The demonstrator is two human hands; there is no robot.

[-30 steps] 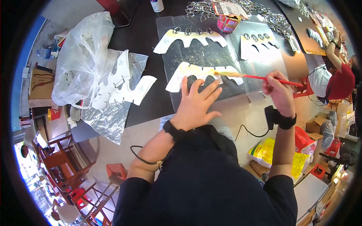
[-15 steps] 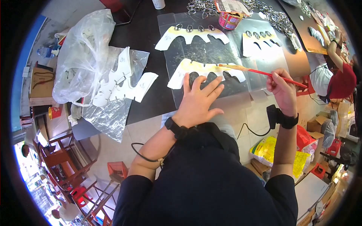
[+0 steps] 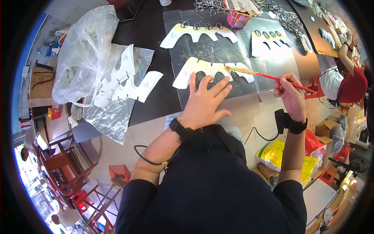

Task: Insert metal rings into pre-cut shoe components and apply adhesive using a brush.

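Two hands share the work on one scalloped white cutout (image 3: 210, 70), which lies on a clear plastic sheet (image 3: 269, 84) over the dark surface (image 3: 156, 35). Far to your left, a crumpled clear bag (image 3: 83, 50) and a loose stack of spare white cutouts (image 3: 124, 84) sit well apart from the working area, within reach but out of the wet zone. Your left hand (image 3: 204, 101) lies flat with fingers spread wide, pressing on the lower edge of the scalloped white cutout, evidently to pin the thin piece so the brush cannot drag it. A second cutout (image 3: 198, 34) with metal rings along its top edge rests just beyond. Your right hand (image 3: 290, 93) is closed around the red handle of a brush (image 3: 269, 75), pencil-fashion; its yellowed tip touches the upper edge of the pinned piece, where a yellowish coat shows along the strip. A small red tin (image 3: 238, 17) stands farther back, and a third cutout (image 3: 269, 43) lies on the sheet to the right. Compared with half a second ago, your left hand stays planted in the same spot, while the brush tip sits a little farther right along the strip.
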